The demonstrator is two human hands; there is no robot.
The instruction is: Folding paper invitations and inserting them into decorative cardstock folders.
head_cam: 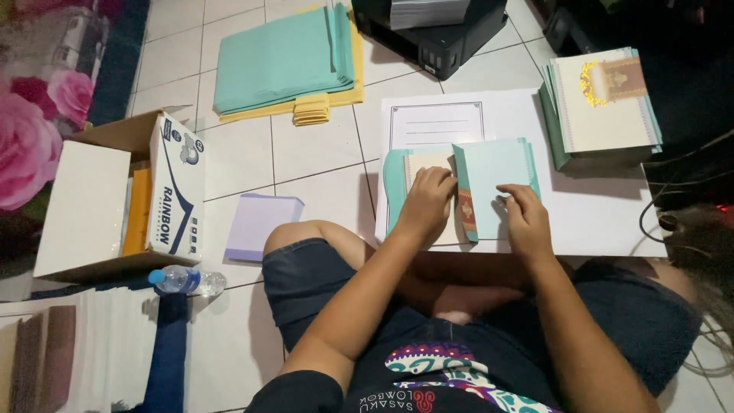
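I sit on a tiled floor with a white board (596, 214) across my lap. On it lies a folded teal card (493, 172) with a cream inner page (425, 162). My left hand (425, 200) presses flat on the cream page at the card's left half. The fingers of my right hand (524, 218) rest on the teal flap and pinch its lower edge. A white sheet with a printed frame (436, 125) lies just beyond the card.
A stack of teal and cream cards (604, 103) sits at the board's far right. Teal and yellow envelopes (284, 61) lie on the floor ahead, a black printer (432, 27) beyond. Left: an open cardboard box (115, 199), a lilac paper stack (258, 226), a water bottle (183, 281).
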